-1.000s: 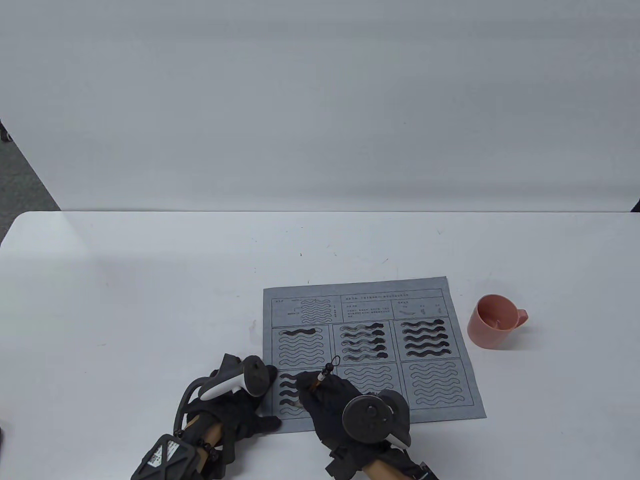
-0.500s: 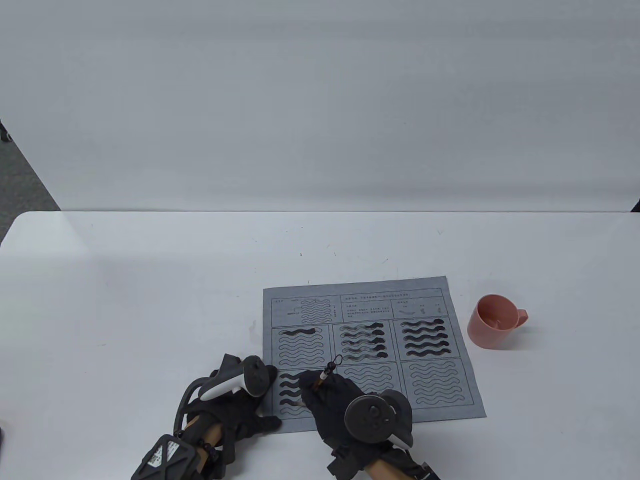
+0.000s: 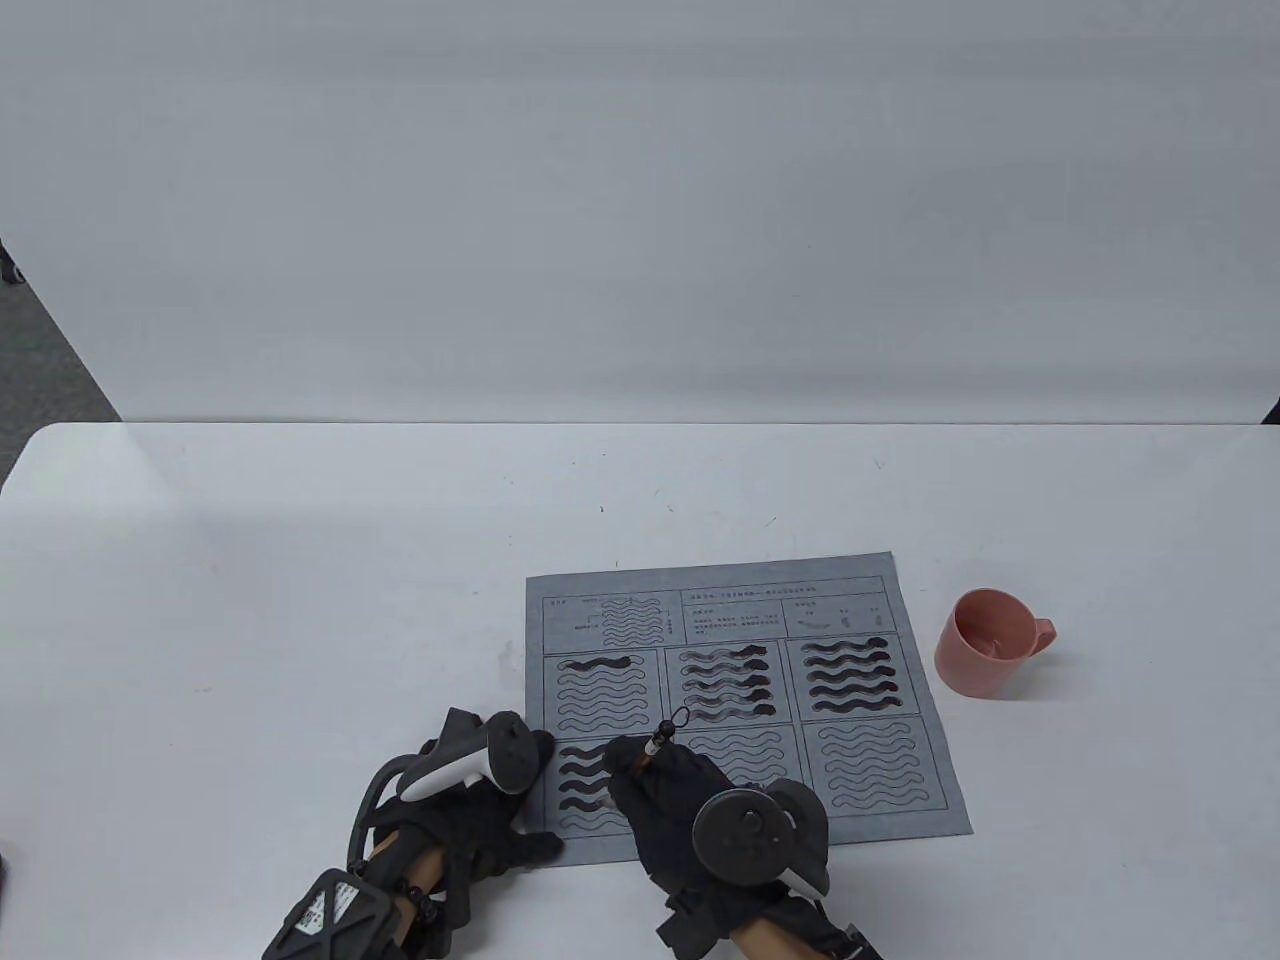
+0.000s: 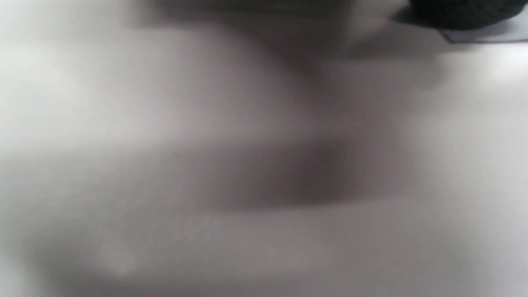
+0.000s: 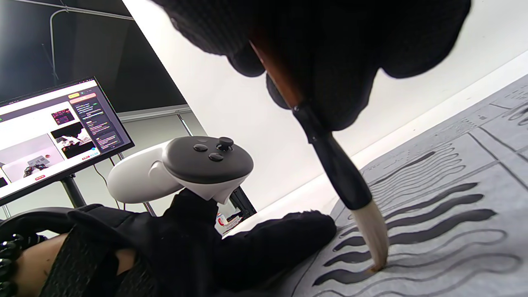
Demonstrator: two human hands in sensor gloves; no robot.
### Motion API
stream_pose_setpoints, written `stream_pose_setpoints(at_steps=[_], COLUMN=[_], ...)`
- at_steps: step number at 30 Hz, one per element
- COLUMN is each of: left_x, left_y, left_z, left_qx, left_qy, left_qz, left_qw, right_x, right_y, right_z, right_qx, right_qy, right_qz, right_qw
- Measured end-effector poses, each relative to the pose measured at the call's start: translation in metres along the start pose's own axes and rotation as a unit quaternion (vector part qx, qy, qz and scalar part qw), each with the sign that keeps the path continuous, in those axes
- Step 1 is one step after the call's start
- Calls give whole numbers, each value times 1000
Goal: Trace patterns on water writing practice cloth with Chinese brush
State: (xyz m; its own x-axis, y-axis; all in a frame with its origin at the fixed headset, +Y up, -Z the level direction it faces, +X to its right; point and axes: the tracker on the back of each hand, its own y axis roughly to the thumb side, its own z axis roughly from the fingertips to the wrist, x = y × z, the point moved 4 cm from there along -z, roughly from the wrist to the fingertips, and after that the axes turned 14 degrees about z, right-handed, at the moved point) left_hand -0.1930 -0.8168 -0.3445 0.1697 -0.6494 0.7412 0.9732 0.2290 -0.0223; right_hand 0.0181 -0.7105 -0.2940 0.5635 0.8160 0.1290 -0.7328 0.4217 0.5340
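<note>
Grey cloth (image 3: 745,700) lies on the tabletop (image 3: 300,600); my right hand (image 3: 680,800) grips the brush (image 5: 350,181), tip on a wave, mid-stroke. Left hand (image 3: 470,800) apparently presses the edge. Next: follow the curve rightward.

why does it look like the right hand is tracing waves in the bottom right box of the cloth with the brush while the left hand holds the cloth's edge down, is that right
Not quite. The right hand holds the brush on the bottom left box of the cloth, not the bottom right one, as the table view shows. The bottom right box has only untraced outlines. The left hand does rest at the cloth's left edge.
</note>
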Motion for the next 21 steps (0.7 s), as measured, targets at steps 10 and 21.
stream_pose_setpoints(at_steps=[10, 21], left_x=[0, 0], left_y=[0, 0], left_z=[0, 0], left_qx=[0, 0], left_qy=[0, 0], left_qz=[0, 0], left_qw=[1000, 1000], right_x=[2, 2], right_y=[-2, -4], right_z=[0, 1], right_qx=[-8, -13], right_qy=[-2, -2], right_qz=[3, 6], right_qw=[1000, 1000])
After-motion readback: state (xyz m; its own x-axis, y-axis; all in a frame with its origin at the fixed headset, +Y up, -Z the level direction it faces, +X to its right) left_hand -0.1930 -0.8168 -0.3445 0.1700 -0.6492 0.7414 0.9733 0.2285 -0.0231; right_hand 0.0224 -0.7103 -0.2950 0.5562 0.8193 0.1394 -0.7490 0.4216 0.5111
